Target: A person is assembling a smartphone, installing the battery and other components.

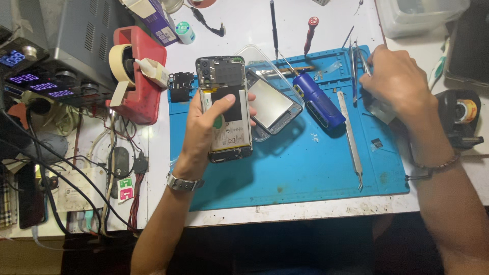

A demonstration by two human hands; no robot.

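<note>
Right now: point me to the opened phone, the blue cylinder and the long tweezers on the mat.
opened phone (226, 109), head view, on its exposed back, in the left hand (204, 130).
blue cylinder (318, 102), head view, on the middle of its body.
long tweezers (351, 137), head view, on the mid-shaft.

Bright, even light falls from overhead on the white tabletop, which is close to washed out at the top, while the blue rubber work mat keeps full colour. Soft shadows lie under the left hand and the opened black smartphone, and the area below the tabletop edge is nearly black. Focus is fairly sharp at centre, softer at the edges, where the purple digits of the grey power supply glow slightly smeared.
</note>
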